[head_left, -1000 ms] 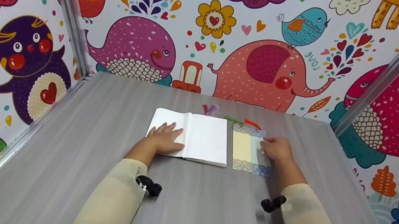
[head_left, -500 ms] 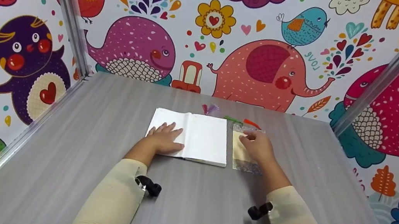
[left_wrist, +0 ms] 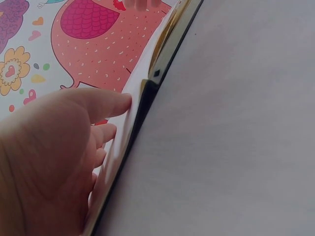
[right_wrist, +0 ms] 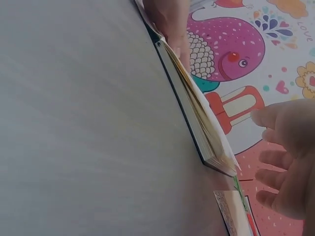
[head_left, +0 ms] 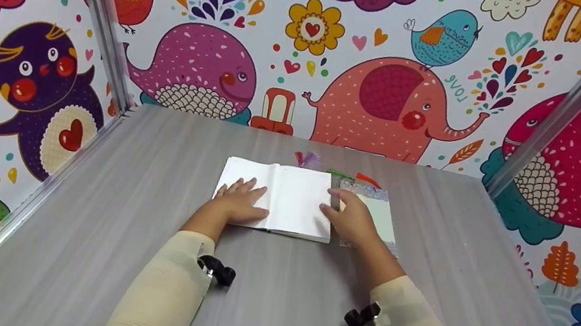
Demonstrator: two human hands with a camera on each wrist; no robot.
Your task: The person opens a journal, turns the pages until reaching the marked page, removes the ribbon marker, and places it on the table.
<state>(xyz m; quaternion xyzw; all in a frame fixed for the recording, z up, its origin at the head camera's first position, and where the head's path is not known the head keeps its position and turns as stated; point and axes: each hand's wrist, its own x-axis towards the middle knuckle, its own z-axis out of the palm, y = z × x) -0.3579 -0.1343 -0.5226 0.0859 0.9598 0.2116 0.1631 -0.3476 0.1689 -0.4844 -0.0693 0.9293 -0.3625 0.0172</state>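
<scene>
An open book (head_left: 296, 201) with blank white pages lies on the table. My left hand (head_left: 233, 203) rests on its left page with the fingers spread. My right hand (head_left: 353, 220) is at the right page's outer edge, thumb and forefinger tips overlapping that edge in the head view. In the right wrist view the right hand (right_wrist: 290, 157) has its fingers loosely bent, with nothing between them. Under and beside it lie pale cards (head_left: 385, 219) with glittery end bands, partly hidden by the hand.
Above the book's top edge lie a pink-and-purple tassel (head_left: 307, 159) and a green tassel (head_left: 341, 174). A red tassel (head_left: 367, 180) lies at the cards' top. Metal posts (head_left: 110, 29) stand at the table's back corners, before a cartoon-printed wall (head_left: 338, 27).
My right hand has moved left across the cards from their right side to the book's right edge, uncovering the pale green card. My left hand has stayed on the left page.
</scene>
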